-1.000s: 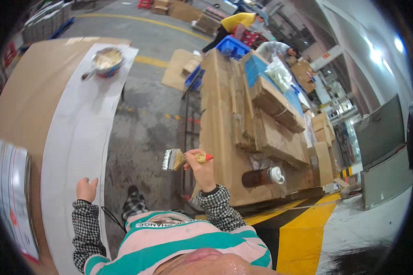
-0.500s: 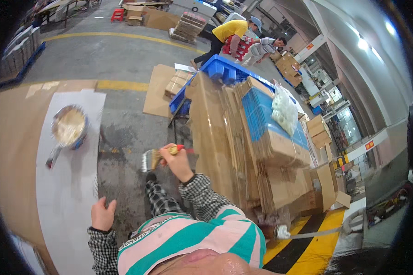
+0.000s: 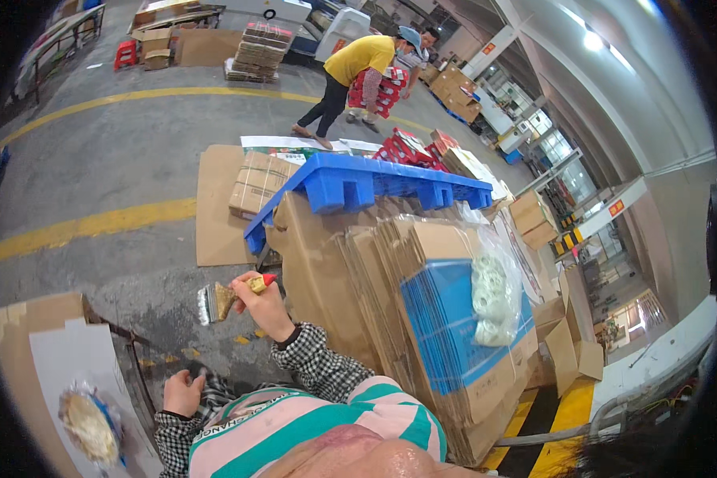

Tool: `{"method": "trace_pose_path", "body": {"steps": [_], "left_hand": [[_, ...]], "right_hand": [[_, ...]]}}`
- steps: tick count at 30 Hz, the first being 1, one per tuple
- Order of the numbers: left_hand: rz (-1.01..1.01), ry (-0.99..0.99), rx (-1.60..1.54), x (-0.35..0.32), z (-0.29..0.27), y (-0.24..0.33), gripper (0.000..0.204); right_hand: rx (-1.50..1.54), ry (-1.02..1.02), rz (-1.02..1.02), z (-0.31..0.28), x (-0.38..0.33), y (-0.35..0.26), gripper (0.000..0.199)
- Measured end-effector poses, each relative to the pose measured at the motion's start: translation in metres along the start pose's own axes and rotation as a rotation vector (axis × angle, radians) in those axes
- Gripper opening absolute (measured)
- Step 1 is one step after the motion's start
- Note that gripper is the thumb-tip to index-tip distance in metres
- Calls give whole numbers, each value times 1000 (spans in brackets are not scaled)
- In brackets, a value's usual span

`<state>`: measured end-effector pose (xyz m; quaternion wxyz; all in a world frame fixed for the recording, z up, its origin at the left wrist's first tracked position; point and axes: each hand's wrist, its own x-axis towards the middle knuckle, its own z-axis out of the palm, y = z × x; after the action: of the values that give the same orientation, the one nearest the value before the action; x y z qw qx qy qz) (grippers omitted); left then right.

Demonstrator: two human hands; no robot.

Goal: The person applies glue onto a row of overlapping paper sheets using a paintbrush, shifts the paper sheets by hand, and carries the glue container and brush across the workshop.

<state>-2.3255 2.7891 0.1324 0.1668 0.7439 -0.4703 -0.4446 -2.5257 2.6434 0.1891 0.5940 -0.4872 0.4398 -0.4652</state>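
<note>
My right hand (image 3: 264, 311) is closed around the handle of a wide paintbrush (image 3: 225, 303). The brush has a red handle tip, and its pale, coated bristles point left over the floor. Lower down, my left hand (image 3: 183, 394) is held near my body with nothing in it, thumb apart from loosely curled fingers. A plastic-lined bowl of cream-coloured paste (image 3: 90, 428) sits at the lower left on a white sheet (image 3: 52, 350). That sheet lies over a cardboard-topped table (image 3: 12, 331).
To the right stand upright stacks of flat cardboard (image 3: 374, 295), with blue sheets (image 3: 442, 319) and a clear bag of pale rolls (image 3: 495, 299). Behind them is a blue pallet (image 3: 342, 179). Beyond it, a person in yellow (image 3: 362, 60) carries red packs (image 3: 386, 92), near another person.
My view has turned right, so the bowl and table now sit lower left. My right hand still holds the paintbrush. The person in yellow is more upright, and the other person is partly hidden.
</note>
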Motion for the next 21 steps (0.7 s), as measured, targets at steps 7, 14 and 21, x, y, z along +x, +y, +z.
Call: {"method": "trace_pose_path", "body": {"steps": [7, 14, 21], "left_hand": [[111, 6, -33, 137, -43, 28, 46], [138, 43, -174, 254, -97, 47, 45], [38, 94, -212, 303, -137, 25, 45]], "right_hand": [[-19, 119, 61, 3, 120, 7, 13], [-71, 141, 42, 38, 244, -2, 13], [-58, 94, 171, 63, 318, 12, 12]]}}
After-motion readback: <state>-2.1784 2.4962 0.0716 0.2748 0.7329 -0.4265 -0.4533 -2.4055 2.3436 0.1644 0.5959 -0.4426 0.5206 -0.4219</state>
